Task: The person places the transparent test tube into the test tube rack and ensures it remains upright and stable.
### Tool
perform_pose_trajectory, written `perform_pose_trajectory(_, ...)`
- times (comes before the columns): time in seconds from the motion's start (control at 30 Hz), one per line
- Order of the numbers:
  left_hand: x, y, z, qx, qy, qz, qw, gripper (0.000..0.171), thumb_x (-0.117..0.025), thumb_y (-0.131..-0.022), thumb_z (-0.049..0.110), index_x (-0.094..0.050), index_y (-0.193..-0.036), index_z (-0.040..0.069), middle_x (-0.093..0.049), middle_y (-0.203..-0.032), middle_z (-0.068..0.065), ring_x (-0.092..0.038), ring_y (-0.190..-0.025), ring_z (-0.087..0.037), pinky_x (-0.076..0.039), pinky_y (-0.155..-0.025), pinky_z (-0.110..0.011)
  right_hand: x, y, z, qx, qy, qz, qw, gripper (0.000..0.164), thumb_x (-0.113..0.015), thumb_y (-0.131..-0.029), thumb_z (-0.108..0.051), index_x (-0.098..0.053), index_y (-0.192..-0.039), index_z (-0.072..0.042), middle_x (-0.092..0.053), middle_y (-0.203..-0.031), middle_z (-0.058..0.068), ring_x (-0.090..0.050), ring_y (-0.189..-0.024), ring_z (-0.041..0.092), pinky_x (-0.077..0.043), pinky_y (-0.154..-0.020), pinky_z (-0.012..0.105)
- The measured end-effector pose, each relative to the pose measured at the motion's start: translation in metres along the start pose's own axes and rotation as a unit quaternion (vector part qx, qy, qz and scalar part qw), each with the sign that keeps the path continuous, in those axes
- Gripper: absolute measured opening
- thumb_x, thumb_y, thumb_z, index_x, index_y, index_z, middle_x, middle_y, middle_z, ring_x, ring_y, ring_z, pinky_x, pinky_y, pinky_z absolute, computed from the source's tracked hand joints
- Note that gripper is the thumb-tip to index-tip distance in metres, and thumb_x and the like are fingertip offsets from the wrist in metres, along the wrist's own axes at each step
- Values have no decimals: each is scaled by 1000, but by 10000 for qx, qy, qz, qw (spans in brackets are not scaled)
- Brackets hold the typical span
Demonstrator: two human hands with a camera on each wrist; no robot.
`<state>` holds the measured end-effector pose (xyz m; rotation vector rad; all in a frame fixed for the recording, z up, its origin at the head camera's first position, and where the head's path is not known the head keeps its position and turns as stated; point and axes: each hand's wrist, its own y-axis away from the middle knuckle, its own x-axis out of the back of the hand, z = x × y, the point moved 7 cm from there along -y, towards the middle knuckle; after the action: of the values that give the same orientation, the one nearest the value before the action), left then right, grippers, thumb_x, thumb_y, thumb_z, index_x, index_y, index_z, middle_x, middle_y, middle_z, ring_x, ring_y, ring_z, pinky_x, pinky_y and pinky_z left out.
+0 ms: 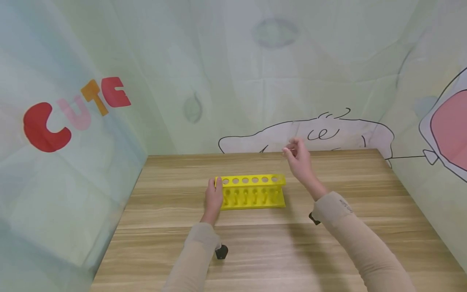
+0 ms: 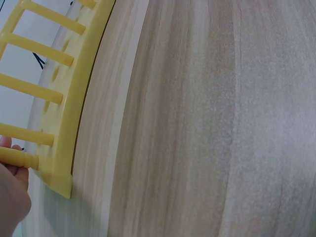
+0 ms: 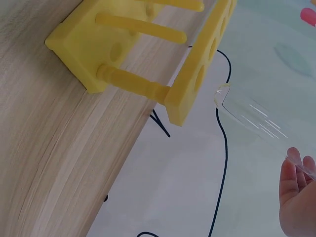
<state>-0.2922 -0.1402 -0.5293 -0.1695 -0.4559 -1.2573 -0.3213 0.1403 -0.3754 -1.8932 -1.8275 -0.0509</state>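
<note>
A yellow test tube rack (image 1: 251, 206) stands on the wooden table, with a row of round holes along its top bar and pegs below. Its left end is gripped by my left hand (image 1: 214, 196); in the left wrist view the fingers curl around the end post (image 2: 19, 157). Raised beyond the rack's right end, my right hand (image 1: 300, 162) pinches a clear test tube (image 3: 254, 116) near its upper end. The tube's rounded bottom points toward the rack's top bar (image 3: 190, 69) and stays apart from it in the right wrist view.
The wood-grain table (image 1: 251, 251) ends at a printed cloth backdrop (image 1: 226, 81) behind and on both sides. Black wrist devices sit under the left (image 1: 221, 252) and right (image 1: 314, 219) sleeves.
</note>
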Motion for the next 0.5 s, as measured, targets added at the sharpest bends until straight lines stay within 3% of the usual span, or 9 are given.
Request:
perform_pose_trajectory(0.13,-1,-1,-1,-3,102,-57,9999,52,-26,-90,55,-42,-117,13,-52,-103,-8,-45,-86,-21,-39,-75,-32,-1,1,-1,-10,-24,1,10000,36,-49,-90,-19,-36,-116,1,-56,-97,19,-55,-87,33,-45,-70,24)
perform_pose_trajectory(0.33,-2,-1,-2,-2,105,-94,9999,56,-25,-88,59,-42,-116,13,-51,-103,-8,-45,-87,-20,-39,-75,-31,-4,2,-2,67,101,3,9999,33,-48,-90,-19,-36,-115,-1,-57,-96,18,-56,-84,25,-44,-68,21)
perform_pose_trajectory(0.5,-2,-1,-2,-37,79,-54,9999,58,-24,-87,61,-42,-115,13,-51,-100,-8,-45,-85,-21,-39,-73,-31,-6,2,-1,38,104,-23,9999,34,-49,-90,-19,-36,-115,0,-57,-97,18,-56,-87,28,-44,-70,21)
